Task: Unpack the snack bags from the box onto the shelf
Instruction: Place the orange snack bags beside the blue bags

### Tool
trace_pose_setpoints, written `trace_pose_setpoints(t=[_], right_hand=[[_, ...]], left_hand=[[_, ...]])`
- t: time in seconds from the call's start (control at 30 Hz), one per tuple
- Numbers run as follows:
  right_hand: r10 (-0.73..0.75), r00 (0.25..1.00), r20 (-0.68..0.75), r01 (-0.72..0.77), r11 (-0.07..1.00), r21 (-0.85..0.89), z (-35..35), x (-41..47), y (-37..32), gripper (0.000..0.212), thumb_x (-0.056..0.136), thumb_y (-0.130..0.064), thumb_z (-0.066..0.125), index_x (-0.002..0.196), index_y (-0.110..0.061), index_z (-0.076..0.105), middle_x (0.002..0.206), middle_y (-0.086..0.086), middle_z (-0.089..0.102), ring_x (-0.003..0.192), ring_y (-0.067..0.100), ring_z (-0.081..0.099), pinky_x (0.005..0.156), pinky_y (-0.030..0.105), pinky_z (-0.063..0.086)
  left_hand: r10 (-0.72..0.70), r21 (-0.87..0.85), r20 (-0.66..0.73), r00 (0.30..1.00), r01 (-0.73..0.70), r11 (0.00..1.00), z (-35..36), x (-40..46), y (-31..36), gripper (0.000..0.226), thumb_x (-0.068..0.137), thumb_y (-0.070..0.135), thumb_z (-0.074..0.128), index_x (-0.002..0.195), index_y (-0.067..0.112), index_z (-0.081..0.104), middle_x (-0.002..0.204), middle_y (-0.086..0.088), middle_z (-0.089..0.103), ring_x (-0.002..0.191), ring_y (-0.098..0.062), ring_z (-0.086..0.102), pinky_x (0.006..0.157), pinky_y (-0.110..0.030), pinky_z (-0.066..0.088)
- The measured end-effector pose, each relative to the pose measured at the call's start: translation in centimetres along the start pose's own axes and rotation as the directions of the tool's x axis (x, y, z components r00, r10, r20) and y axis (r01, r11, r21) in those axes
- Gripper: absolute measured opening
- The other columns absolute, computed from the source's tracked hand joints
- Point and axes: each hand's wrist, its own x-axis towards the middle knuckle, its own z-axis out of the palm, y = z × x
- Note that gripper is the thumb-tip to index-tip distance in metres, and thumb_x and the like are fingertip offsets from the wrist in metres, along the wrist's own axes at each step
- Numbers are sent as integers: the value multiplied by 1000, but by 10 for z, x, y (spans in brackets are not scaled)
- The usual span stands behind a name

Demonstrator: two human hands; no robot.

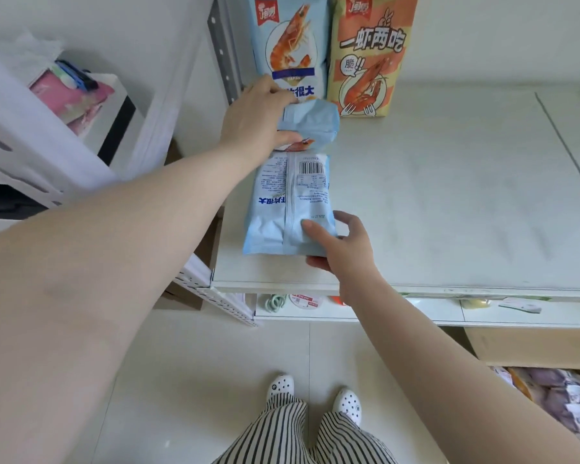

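Note:
A light blue snack bag lies back side up on the white shelf, near its left front corner. My right hand grips its near right corner, thumb on top and fingers under the edge. My left hand holds a second light blue bag by its left side, just beyond the first bag. At the back of the shelf stand a blue shrimp snack bag and an orange shrimp snack bag, both upright. The cardboard box with more packets sits on the floor at the lower right.
The shelf's metal upright rises behind my left hand. A lower shelf level holds small items. White storage with pink and dark items stands to the left. My feet in white clogs are on the tiled floor.

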Motion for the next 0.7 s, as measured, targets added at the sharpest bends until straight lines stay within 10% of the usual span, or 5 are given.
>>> trace_pose_setpoints(t=[0.57, 0.7], right_hand=[[-102, 993, 62, 83, 964, 254, 18, 47, -143, 24, 93, -32, 65, 99, -9, 61, 93, 10, 68, 80, 23, 72, 89, 37, 58], [-235, 972, 25, 230, 965, 126, 15, 59, -130, 42, 85, -14, 75, 122, -2, 61, 101, 9, 72, 82, 17, 72, 84, 30, 59]], left_hand=[[-3, -143, 341, 940, 55, 988, -50, 96, 19, 66, 94, 60, 40, 142, 15, 45, 150, -6, 41, 137, -25, 39, 108, -35, 30], [-68, -167, 208, 976, 104, 980, -45, 90, 23, 52, 96, 64, 21, 111, 26, 54, 98, 4, 58, 106, -19, 47, 96, -35, 30]])
